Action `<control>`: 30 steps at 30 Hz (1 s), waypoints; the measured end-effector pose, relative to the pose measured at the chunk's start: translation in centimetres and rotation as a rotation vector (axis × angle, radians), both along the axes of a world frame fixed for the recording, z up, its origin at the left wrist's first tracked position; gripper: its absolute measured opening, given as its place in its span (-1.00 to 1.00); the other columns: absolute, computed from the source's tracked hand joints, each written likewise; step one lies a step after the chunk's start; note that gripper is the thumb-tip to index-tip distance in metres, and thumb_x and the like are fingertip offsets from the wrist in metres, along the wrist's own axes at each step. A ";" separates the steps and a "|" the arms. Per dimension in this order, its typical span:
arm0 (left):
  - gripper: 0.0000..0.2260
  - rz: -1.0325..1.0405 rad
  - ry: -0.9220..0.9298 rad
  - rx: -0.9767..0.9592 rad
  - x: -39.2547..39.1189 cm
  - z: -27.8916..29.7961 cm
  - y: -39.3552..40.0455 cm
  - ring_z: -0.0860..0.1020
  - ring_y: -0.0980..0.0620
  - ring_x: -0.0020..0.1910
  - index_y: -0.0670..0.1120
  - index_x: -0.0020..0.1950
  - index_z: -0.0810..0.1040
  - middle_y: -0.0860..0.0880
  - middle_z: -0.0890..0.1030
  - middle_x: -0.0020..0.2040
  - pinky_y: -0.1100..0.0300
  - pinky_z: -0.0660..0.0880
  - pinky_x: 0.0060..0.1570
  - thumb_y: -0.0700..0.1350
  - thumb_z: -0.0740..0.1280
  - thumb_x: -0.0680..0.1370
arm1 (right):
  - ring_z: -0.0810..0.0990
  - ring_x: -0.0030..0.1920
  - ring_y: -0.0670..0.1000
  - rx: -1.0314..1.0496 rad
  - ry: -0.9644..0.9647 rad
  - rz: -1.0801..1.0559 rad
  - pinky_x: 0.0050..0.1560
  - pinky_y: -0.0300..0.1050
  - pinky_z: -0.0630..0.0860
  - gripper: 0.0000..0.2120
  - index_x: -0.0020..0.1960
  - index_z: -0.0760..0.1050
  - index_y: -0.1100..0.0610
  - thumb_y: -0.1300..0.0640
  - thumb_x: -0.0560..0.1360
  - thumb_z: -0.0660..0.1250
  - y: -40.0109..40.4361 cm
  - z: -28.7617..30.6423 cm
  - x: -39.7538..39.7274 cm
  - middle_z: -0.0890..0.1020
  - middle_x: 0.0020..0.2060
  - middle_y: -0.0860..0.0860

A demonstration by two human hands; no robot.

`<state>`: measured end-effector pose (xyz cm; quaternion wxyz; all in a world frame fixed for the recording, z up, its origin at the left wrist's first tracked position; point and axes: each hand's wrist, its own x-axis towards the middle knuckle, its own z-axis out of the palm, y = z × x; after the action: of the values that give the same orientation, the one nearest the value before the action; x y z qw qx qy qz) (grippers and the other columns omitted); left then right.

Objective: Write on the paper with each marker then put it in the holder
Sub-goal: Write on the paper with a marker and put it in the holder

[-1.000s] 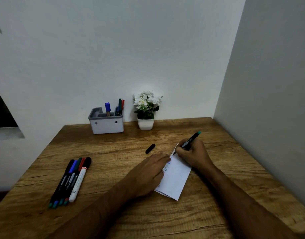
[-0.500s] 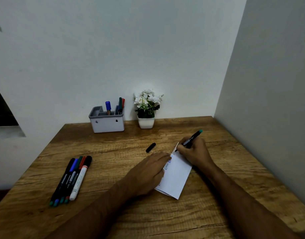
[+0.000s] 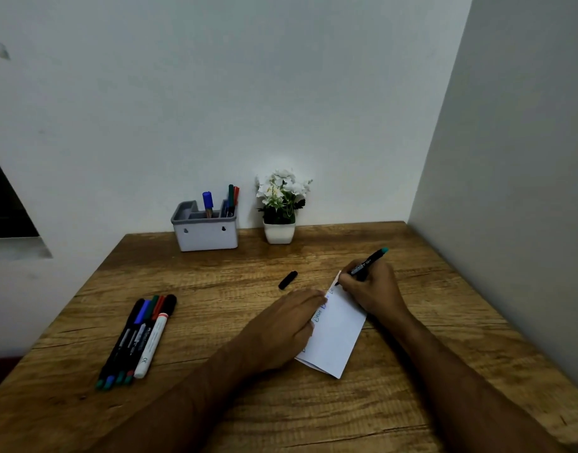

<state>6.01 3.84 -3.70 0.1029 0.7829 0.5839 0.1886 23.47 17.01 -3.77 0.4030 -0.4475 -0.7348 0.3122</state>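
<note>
Two hands on the desk, both mine. My right hand [image 3: 374, 291] is closed round a black marker [image 3: 367, 264] in a writing grip; its barrel slants up and away to the right, ending in a teal end plug, and its tip meets the far corner of the paper [image 3: 335, 331]. The paper is white, folded, lying askew on the wooden table [image 3: 215, 289], its near corner pointing toward me. Blue handwriting runs along its left edge, partly hidden under my fingers; the letters are too small to read with confidence.

My left hand [image 3: 286, 325] lies flat, palm down, fingers loosely together, pressing the paper's left edge and gripping nothing.

Just beyond the left hand's fingertips, a black cap [image 3: 288, 280] lies loose on the wood, apart from the paper.

Well to the left of that hand, a row of five markers [image 3: 137, 338] lies side by side, touching: four slim dark ones with coloured end plugs, and a thicker white one with a black cap nearest my hand.

Far beyond both hands, against the wall, stands a grey-and-white holder [image 3: 205, 235] with several markers upright in it. Just right of it, a white-flowered plant in a white pot [image 3: 281, 207].
</note>
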 end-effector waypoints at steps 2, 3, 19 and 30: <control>-0.55 0.002 0.002 0.007 -0.1 -0.1 0.1 0.02 0.25 0.55 -0.01 0.61 0.13 0.09 0.12 0.61 0.62 -0.24 0.28 -0.12 0.06 0.70 | 0.65 -0.33 -0.09 0.006 -0.005 0.005 -0.33 -0.19 0.54 -0.87 -0.25 0.66 0.15 0.27 0.46 0.43 0.0 0.0 0.0 0.70 -0.35 0.01; -0.55 0.003 0.003 0.005 -0.1 -0.2 0.1 0.02 0.24 0.55 0.00 0.61 0.13 0.09 0.11 0.61 0.58 -0.22 0.32 -0.11 0.06 0.70 | 0.65 -0.34 -0.09 0.004 -0.007 0.000 -0.34 -0.20 0.53 -0.87 -0.25 0.66 0.14 0.26 0.46 0.44 0.0 0.0 0.0 0.70 -0.35 0.00; -0.67 0.115 -0.074 0.172 -0.3 0.7 0.9 0.37 0.20 0.29 -0.04 0.43 0.43 0.07 0.49 0.35 0.63 0.13 0.08 -0.08 0.15 0.67 | 0.69 -0.21 0.30 -0.158 0.434 0.039 -0.11 0.15 0.66 -0.79 -0.10 0.72 0.20 0.21 0.61 0.32 -1.5 2.1 0.3 0.73 -0.25 0.21; -0.88 0.470 0.117 0.228 -1.6 1.5 6.0 0.55 0.01 0.00 -0.08 0.04 0.60 -0.05 0.62 0.02 0.15 0.51 -0.07 -0.15 0.29 0.56 | 0.63 -0.37 0.06 0.020 0.485 0.095 -0.36 -0.10 0.60 -0.89 -0.09 0.72 0.18 0.31 0.55 0.44 -2.5 3.0 -0.3 0.73 -0.29 0.10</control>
<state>4.46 9.83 -2.24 -0.0667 0.6421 0.7294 0.2262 23.17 14.47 -0.76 0.5569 -0.3204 -0.6398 0.4217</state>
